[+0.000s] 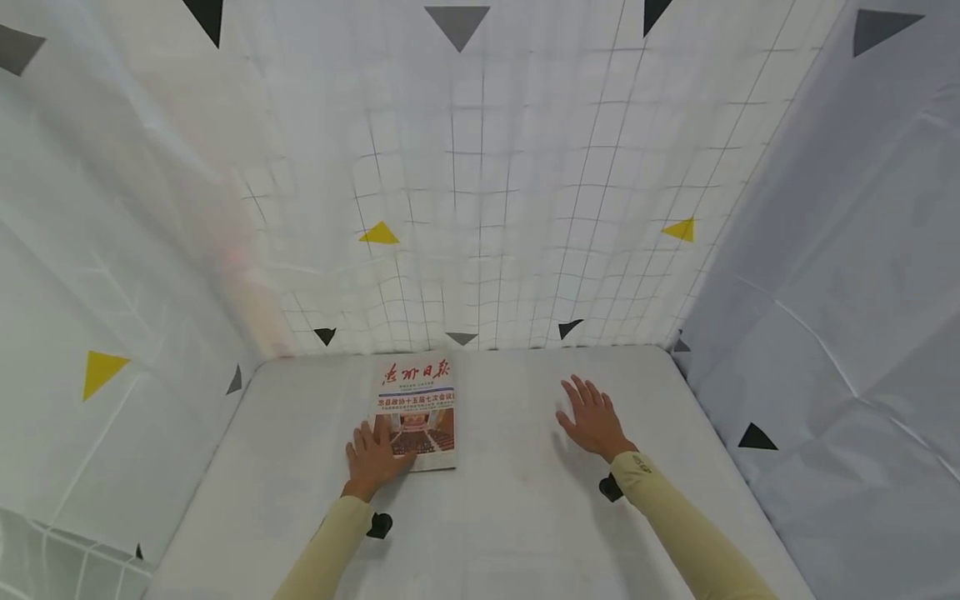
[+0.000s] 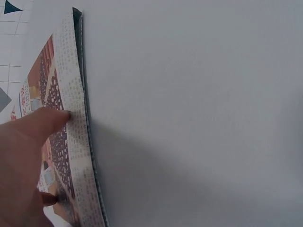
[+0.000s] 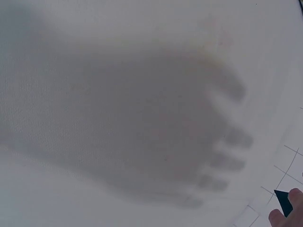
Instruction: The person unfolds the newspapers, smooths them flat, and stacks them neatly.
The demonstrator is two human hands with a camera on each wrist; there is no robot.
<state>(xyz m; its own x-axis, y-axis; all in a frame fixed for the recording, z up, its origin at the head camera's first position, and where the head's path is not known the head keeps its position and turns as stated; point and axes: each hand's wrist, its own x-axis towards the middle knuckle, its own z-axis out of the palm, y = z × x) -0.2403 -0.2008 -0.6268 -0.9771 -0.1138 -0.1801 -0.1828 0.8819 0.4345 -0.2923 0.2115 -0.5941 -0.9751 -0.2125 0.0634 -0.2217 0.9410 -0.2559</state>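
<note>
A folded newspaper [image 1: 416, 400] with red title characters and a photo of a hall lies on the white table, left of its middle. My left hand [image 1: 371, 458] rests on its lower left part with the fingers spread. In the left wrist view the thumb [image 2: 52, 120] touches the newspaper [image 2: 75, 94] close to its folded edge. On the right, my right hand [image 1: 594, 419] hovers over the table with fingers straight and apart, holding nothing. Its shadow falls on the tabletop in the right wrist view, where only fingertips [image 3: 286, 213] show at the corner.
The white-covered table [image 1: 510, 517] reaches back to a hanging white sheet [image 1: 480, 275] with grid lines and coloured triangles. White sheets also hang at the left [image 1: 112, 292] and right [image 1: 840, 333]. A dark wrist camera [image 1: 380, 525] sits under the left wrist, another [image 1: 611, 487] under the right.
</note>
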